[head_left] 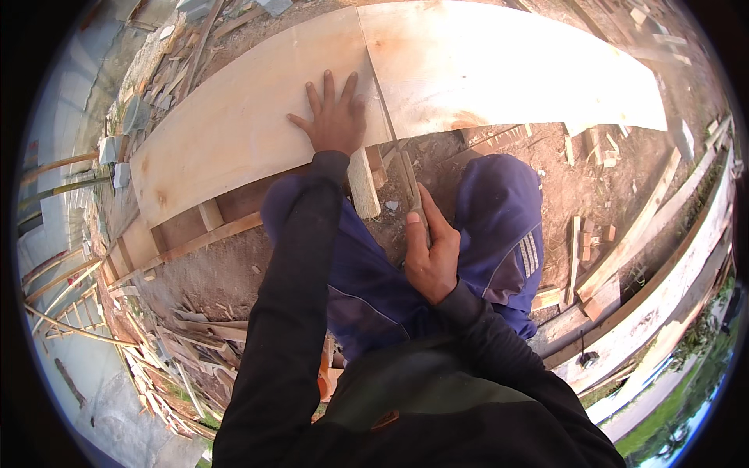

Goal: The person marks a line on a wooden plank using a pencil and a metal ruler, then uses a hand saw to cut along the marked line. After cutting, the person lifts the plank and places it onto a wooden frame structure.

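A wide, pale plywood sheet (242, 109) lies in front of me, propped off the ground on wooden pieces. My left hand (337, 121) rests flat on it, fingers spread, just left of a narrow dark line that runs across the sheet. My right hand (433, 253) is closed round the handle of a hand saw (409, 181), between my knees. The saw points away from me, in line with the dark line at the sheet's near edge. How much of that line is blade and how much is cut, I cannot tell.
Under the sheet's near left edge is a timber frame (207, 238). A short wood block (363, 183) stands out below my left hand. Long planks (663, 273) lie at the right, with brick pieces (597, 238) beside them. Wood scraps (207, 335) litter the left ground.
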